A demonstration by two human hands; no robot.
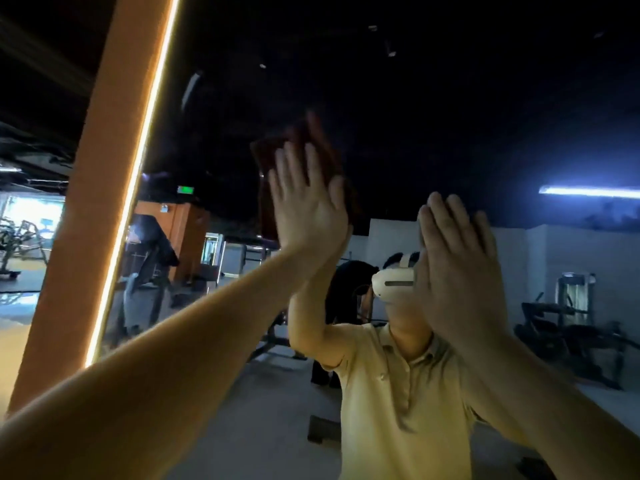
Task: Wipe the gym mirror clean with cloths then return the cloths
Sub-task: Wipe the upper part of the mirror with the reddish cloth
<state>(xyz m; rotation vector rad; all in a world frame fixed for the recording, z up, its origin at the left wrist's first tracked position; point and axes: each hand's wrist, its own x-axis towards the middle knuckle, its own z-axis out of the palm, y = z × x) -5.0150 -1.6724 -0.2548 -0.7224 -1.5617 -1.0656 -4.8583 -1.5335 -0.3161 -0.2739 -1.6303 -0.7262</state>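
Gym mirror (415, 116) is filling most of the view, running from an orange pillar (97, 188) on the left across to the right edge. A lit strip (138, 168) is glowing along the pillar's edge where it meets the glass.

The left hand (308, 209) is reaching up and pressing a dark red cloth (266, 157) flat against the glass, high and a little left of centre. Its fingers are lying straight and slightly spread over the cloth rather than curling round it. The cloth is blurred, and the hand is covering its lower right part.

The right hand (457, 271) is sitting lower and to the right, well apart from the cloth, with fingers straight and close together. Whether it is touching the glass, or has anything under the palm, is not clear.

Both forearms are crossing the lower half of the view and blocking much of the glass there. Between them the mirror is showing a yellow polo shirt (398, 393) and a white headset (394, 282), the right hand partly hiding the headset.

Around them the glass is reflecting a dark ceiling, a green sign (185, 190), a bluish tube light (588, 192), an exercise machine (152, 258) near the pillar and a weight bench (571, 337) on the right.
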